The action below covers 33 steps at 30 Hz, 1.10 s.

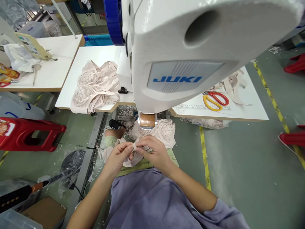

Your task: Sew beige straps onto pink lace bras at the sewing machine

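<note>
Left hand (118, 156) and right hand (157, 153) pinching pale lace garment (165, 133); pinched bit mostly covered; sewing machine (171, 47) cut off above

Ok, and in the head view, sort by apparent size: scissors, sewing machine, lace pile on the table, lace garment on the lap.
1. Sewing machine, helped by nearness.
2. Lace pile and lace garment, unranked: similar, and the left hand and right hand hide part of the latter.
3. Scissors.
</note>
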Tool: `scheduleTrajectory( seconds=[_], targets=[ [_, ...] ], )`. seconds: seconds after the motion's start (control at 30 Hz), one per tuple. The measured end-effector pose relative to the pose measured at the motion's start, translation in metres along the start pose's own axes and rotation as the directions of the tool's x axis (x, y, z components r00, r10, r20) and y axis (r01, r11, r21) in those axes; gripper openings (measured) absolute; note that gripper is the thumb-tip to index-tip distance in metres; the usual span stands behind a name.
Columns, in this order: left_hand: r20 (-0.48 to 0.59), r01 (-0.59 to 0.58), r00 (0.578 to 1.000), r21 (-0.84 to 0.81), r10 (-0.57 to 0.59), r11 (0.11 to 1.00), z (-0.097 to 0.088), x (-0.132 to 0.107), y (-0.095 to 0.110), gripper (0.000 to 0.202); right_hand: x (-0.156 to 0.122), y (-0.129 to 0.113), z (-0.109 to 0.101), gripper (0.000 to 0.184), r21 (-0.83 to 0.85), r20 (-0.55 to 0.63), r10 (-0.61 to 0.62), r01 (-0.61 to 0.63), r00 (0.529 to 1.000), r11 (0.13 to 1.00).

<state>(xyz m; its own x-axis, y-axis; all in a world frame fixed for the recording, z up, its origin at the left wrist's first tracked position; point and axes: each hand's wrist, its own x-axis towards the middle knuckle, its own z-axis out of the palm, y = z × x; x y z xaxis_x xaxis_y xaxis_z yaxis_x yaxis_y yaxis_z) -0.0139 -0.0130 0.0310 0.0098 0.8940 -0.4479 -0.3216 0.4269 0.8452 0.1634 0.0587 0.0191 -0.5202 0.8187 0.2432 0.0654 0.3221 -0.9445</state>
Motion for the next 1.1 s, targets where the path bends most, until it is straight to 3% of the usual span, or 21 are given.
scheduleTrajectory(
  seconds=[0.13,0.23,0.33,0.4,0.5,0.6,0.7,0.8,0.87,1.0,1.1],
  targets=[
    [-0.019,0.012,1.0,-0.034,-0.013,0.999,0.002,0.0,-0.004,0.031,0.002,0.0,-0.004,0.013,-0.088,0.069,0.04,-0.034,0.997,0.996],
    [-0.031,0.04,0.999,-0.111,-0.044,0.993,0.003,0.0,-0.007,0.032,-0.002,0.014,-0.017,0.019,-0.178,-0.022,0.094,-0.096,0.995,0.979],
    [-0.033,0.059,0.997,-0.164,-0.066,0.985,0.003,-0.001,-0.007,0.033,-0.005,0.034,-0.048,0.022,-0.244,-0.166,0.196,-0.233,0.966,0.942],
    [-0.034,0.063,0.997,-0.188,-0.07,0.98,0.003,-0.001,-0.008,0.033,-0.005,0.042,-0.075,0.029,-0.316,-0.199,0.233,-0.288,0.952,0.904],
    [-0.043,0.062,0.997,-0.192,-0.072,0.979,0.005,0.002,-0.008,0.034,-0.003,0.036,-0.101,0.03,-0.381,-0.206,0.165,-0.234,0.965,0.894],
    [-0.048,0.053,0.997,-0.159,-0.061,0.986,0.01,0.005,-0.009,0.035,-0.001,0.015,-0.09,0.023,-0.371,-0.012,0.053,-0.054,0.999,0.927],
    [-0.058,0.032,0.998,-0.107,-0.038,0.994,0.016,0.007,-0.009,0.035,0.0,0.001,-0.055,0.032,-0.305,0.224,-0.001,0.071,0.975,0.95],
    [-0.057,0.008,0.998,-0.047,-0.011,0.999,0.017,0.006,-0.009,0.032,0.004,0.001,-0.027,0.025,-0.258,0.23,-0.029,0.09,0.973,0.962],
    [-0.044,0.0,0.999,-0.018,-0.001,1.0,0.015,0.005,-0.009,0.031,0.007,0.005,-0.02,0.019,-0.242,0.222,-0.031,0.086,0.975,0.966],
    [-0.04,0.031,0.999,-0.021,-0.032,0.999,0.012,0.005,-0.011,0.031,0.011,0.012,-0.022,0.023,-0.318,0.271,-0.018,0.107,0.962,0.942],
    [-0.053,0.047,0.997,-0.109,-0.053,0.993,0.012,0.006,-0.012,0.034,0.009,0.018,-0.032,0.026,-0.431,0.201,0.034,0.057,0.979,0.9]
  ],
)
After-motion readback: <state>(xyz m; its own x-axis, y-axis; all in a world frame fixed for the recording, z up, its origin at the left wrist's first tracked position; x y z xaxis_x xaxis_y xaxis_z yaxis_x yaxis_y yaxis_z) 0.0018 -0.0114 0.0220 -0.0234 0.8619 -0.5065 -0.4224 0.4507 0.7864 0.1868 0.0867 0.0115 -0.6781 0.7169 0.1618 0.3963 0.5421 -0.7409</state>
